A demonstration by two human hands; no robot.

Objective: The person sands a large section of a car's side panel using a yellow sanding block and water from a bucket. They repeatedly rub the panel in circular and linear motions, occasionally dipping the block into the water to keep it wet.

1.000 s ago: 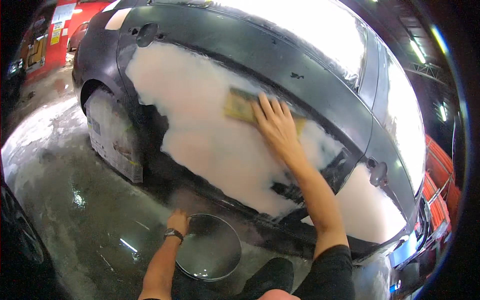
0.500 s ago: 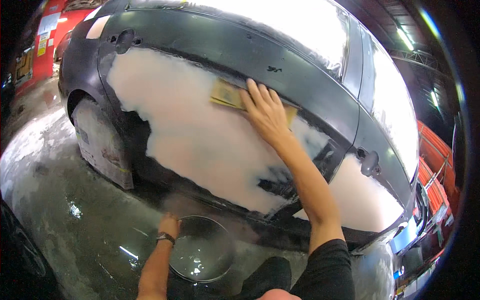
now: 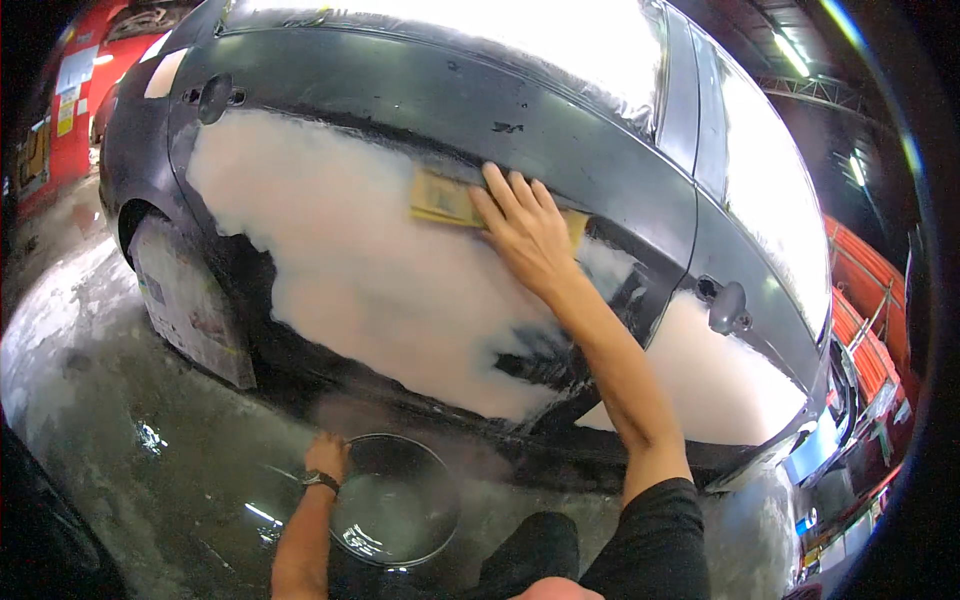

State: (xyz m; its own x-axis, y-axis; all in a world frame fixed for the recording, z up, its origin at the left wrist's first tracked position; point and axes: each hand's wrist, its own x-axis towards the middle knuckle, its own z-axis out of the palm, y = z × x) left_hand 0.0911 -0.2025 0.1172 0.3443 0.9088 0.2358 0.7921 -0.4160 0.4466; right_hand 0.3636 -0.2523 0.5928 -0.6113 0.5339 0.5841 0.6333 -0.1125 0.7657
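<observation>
My right hand (image 3: 527, 225) presses a yellow strip of sandpaper (image 3: 443, 196) against the upper part of a dark car door. Its fingers lie stretched over the strip, whose ends stick out on both sides. Beneath it spreads a broad pale pink patch of body filler (image 3: 370, 270) with smeared, uneven edges. My left hand (image 3: 328, 457), with a dark band at the wrist, is low down beside the rim of a round basin (image 3: 395, 500) holding liquid. Its fingers point away from me and are too dim to make out.
Door handles (image 3: 215, 99) (image 3: 729, 308) jut out on both sides of the patch. A second filler patch (image 3: 700, 385) covers the door at right. Sheeting masks the windows (image 3: 480, 35) and the wheel (image 3: 190, 300). The floor (image 3: 150, 480) looks wet. Red racks (image 3: 862, 300) stand at far right.
The whole view has shifted slightly, so the car sits a little further left. The right hand stays on the sandpaper at nearly the same part of the door. The left hand remains by the basin.
</observation>
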